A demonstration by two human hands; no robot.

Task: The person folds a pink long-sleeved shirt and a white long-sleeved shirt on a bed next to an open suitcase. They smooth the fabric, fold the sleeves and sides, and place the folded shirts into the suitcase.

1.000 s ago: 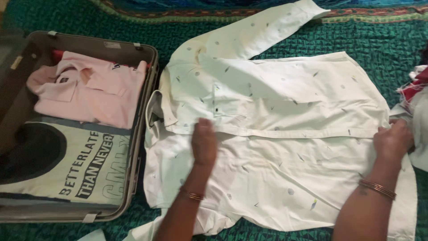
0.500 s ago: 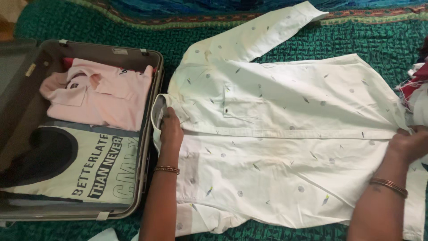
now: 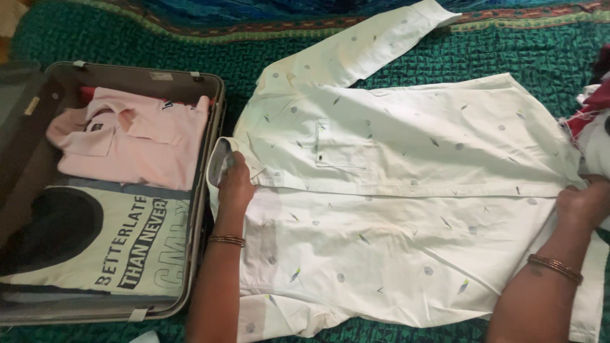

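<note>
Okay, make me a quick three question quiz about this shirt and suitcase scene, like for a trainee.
1. True or false: the white shirt lies inside the suitcase.
2. Which hand rests at the shirt's collar?
3. The folded garment at the suitcase's far end is: A pink shirt, B blue jeans, C red towel.

Key
1. False; it lies spread on the green quilt.
2. The left hand; the right hand is at the hem.
3. A, the pink shirt.

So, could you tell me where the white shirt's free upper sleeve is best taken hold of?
Probably at the cuff: the sleeve lies flat and angled away from the white shirt across the green quilt, its end bare. Come from the far side; both hands are busy at collar and hem.
</note>
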